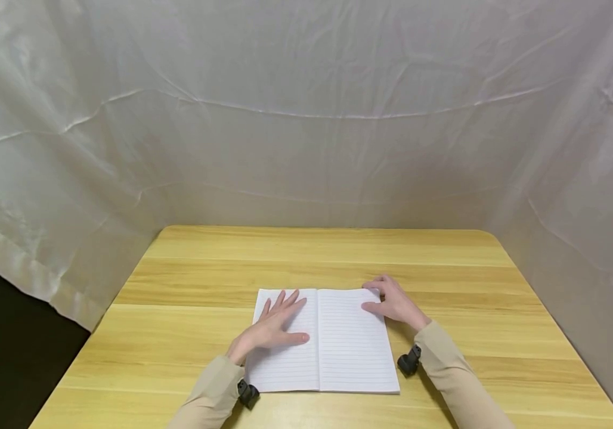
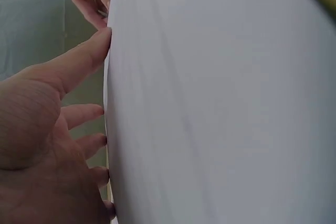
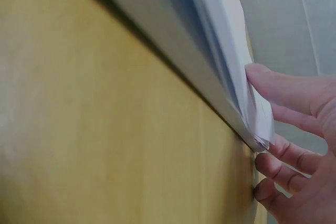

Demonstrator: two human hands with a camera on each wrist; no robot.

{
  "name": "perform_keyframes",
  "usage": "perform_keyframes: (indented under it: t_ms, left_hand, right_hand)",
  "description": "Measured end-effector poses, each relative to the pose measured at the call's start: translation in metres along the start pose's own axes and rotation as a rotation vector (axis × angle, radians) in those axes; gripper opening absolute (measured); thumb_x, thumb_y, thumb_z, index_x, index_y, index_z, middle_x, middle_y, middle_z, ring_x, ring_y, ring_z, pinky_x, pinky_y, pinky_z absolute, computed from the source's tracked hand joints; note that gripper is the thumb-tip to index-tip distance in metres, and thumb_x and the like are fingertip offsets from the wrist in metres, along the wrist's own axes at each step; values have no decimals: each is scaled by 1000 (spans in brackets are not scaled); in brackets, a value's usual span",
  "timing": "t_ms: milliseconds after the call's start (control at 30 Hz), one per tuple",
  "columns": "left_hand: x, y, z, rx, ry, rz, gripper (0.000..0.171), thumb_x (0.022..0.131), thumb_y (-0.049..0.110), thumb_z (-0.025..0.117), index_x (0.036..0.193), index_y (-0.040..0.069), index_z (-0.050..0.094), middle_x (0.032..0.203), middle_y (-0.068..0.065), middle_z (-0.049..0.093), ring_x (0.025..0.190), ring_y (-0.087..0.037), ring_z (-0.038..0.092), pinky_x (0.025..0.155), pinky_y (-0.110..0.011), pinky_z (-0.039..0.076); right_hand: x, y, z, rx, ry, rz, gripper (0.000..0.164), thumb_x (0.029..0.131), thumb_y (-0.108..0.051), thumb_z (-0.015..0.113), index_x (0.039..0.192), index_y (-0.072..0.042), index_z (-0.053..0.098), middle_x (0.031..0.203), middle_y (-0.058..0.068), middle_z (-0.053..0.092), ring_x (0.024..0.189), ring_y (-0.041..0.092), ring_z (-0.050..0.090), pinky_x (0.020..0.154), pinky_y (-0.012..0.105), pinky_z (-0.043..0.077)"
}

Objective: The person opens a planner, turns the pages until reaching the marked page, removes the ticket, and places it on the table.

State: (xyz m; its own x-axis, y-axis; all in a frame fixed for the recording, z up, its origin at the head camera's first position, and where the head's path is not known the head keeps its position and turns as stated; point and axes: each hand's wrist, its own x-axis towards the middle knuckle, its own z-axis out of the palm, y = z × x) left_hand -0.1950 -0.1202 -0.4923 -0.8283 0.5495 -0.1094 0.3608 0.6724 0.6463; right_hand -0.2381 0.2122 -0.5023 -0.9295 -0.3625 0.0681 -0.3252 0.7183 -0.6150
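The opened notebook (image 1: 357,354) lies at lower centre, the left hand (image 1: 270,331) spread over it, gripping nothing, likely for steadying, the right hand (image 1: 394,302) touching its upper-right corner, whether pinching I cannot tell

We look forward and down over left hand (image 1: 273,329) and right hand (image 1: 394,302), close palm-side at each wrist, all sharing the notebook (image 1: 338,345).

The notebook (image 1: 355,351) is white, ruled all across with thin bluish-grey lines. The table (image 1: 177,322) is yellow, streaked with light brown wood grain. The sleeves (image 1: 462,381) are plain beige, the wrist cameras (image 1: 408,362) black, and the curtain (image 1: 338,167) silvery grey with paler creases.
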Motion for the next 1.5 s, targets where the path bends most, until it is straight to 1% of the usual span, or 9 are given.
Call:
perform_keyframes:
  t_ms: [167,467,667,833,1033,1267,1367,1433,1500]
  left_hand:
    - [0,0,0,-5,-8,-7,82,93,41,70,157,5,32,168,-20,15,156,-46,2,123,-69,-4]
    - [-1,-1,1,-11,-13,-6,82,94,40,69,157,4,32,168,-20,15,157,-46,2,123,-69,-3]
    - [-2,-1,2,-10,-14,-7,82,94,41,68,157,4,32,168,-20,16,157,-45,3,123,-69,-3]
    - [-2,-1,2,-17,-12,-5,82,94,40,68,157,3,32,168,-21,16,157,-46,3,123,-69,-3]
    - [-2,-1,2,-21,-6,2,81,94,41,68,157,3,32,168,-19,16,157,-45,2,124,-68,-3]
    - [-3,-2,2,-65,29,24,77,97,38,63,156,1,32,168,-20,18,157,-44,3,124,-68,-6]
    - [-3,-2,3,-85,60,39,73,99,36,61,156,1,31,167,-20,20,157,-44,4,124,-66,-6]
    - [-2,-2,3,-96,83,46,72,100,35,59,157,1,30,167,-19,22,157,-43,5,125,-65,-6]
    - [-1,-3,3,-115,102,50,71,101,34,59,157,1,30,166,-18,24,157,-42,6,126,-63,-5]
  right_hand:
    - [3,-2,1,5,58,36,38,90,-22,76,122,-2,70,120,21,60,97,29,59,81,43,51]
    - [3,-4,0,30,142,69,26,88,-17,77,107,-1,74,114,19,63,87,24,52,73,31,42]
    - [4,-4,0,57,173,76,12,89,-16,75,92,-4,73,103,14,62,82,22,49,69,30,38]
    - [4,-2,2,49,205,47,10,89,-14,75,84,-5,75,92,10,63,77,18,49,67,26,38]
    - [3,0,3,40,222,10,10,92,-11,72,89,-4,79,93,10,71,83,18,62,75,29,52]
    - [-4,-4,2,79,228,-65,12,92,-9,71,99,-4,80,103,15,77,86,22,69,72,23,56]
    - [-9,-7,2,132,187,-94,17,95,-11,68,107,-4,78,112,16,77,97,29,73,82,34,61]
    - [-12,-9,3,156,144,-112,22,98,-15,66,114,-4,76,117,16,75,108,35,72,91,45,61]
    - [-15,-11,3,173,100,-130,27,99,-19,64,120,-5,74,123,15,73,115,36,69,96,50,58]
